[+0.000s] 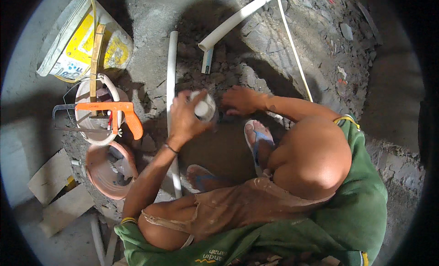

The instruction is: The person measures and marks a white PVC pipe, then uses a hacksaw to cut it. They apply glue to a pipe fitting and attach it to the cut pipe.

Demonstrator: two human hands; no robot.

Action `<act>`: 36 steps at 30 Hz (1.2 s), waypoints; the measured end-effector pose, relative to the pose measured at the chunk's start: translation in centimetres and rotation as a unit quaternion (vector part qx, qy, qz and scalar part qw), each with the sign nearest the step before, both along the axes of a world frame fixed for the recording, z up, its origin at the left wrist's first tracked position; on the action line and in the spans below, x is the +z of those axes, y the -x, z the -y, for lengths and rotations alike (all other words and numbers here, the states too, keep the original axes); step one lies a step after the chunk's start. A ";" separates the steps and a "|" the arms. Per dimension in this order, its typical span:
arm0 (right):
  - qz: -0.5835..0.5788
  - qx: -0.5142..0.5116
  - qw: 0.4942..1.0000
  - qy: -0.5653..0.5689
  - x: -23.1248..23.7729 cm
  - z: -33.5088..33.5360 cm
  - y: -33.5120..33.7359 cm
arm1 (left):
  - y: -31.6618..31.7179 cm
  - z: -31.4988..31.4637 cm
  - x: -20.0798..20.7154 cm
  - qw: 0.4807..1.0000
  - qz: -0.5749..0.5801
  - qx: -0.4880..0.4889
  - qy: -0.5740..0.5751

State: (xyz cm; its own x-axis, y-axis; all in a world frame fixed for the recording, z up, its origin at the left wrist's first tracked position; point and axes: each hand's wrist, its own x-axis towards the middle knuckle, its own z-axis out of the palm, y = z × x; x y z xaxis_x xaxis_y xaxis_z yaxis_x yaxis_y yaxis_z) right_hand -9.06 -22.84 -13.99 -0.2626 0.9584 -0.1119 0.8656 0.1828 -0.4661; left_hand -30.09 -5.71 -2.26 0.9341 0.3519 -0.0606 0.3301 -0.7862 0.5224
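Observation:
My left hand (184, 117) is wrapped round a short, round, whitish can-like piece (204, 107) with a pale disc at its top end; motion blurs it, so its exact kind is unclear. Beneath that forearm runs a long white plastic pipe (172, 69) lying on the dirt. Just right of the held piece, my right hand (244, 100) reaches low over the dug soil with its fingers stretched out and holding nothing visible. Beyond both hands, a thicker white pipe (238, 20) slants up to the right. A short white pipe piece (207, 61) sits under its near end.
A hacksaw (130, 119) with an orange handle rests across a pale bucket (84, 94) at left. A pinkish bucket (93, 174) with rubble is nearer. Behind stands a tilted white-and-yellow pail (114, 48). Broken rubble (315, 42) and a thin pale tube (292, 48) are at right.

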 end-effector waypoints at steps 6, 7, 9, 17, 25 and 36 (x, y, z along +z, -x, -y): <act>-0.006 -0.153 0.988 0.025 4.1 -2.0 -0.1 | 2.5 1.0 -5.8 0.996 -0.093 -0.001 -0.016; -0.059 -0.183 0.981 0.004 5.1 -3.0 1.0 | 2.6 0.9 -6.7 0.998 -0.058 0.019 -0.019; -0.032 -0.155 0.987 0.030 6.3 -5.2 2.9 | 2.3 1.2 -8.3 0.998 0.015 0.055 -0.023; 0.026 -0.037 0.994 0.103 7.9 -9.9 5.9 | 3.7 1.7 -10.1 0.990 0.088 0.109 0.018; 0.017 -0.010 0.993 0.121 7.6 -10.1 7.7 | 3.9 1.4 -11.3 0.982 0.143 0.106 0.069; -0.040 0.162 0.985 -0.036 7.6 -10.8 6.0 | 4.8 1.0 -11.8 0.986 0.090 0.114 0.083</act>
State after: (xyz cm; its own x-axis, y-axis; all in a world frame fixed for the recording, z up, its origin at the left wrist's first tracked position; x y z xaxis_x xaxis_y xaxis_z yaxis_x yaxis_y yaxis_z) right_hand -15.07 -12.07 -6.37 -0.5605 0.8280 -0.0138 0.7182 0.4777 -0.5060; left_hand -34.89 -6.75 -14.04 0.8331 0.5525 0.0250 0.3774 -0.6010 0.7045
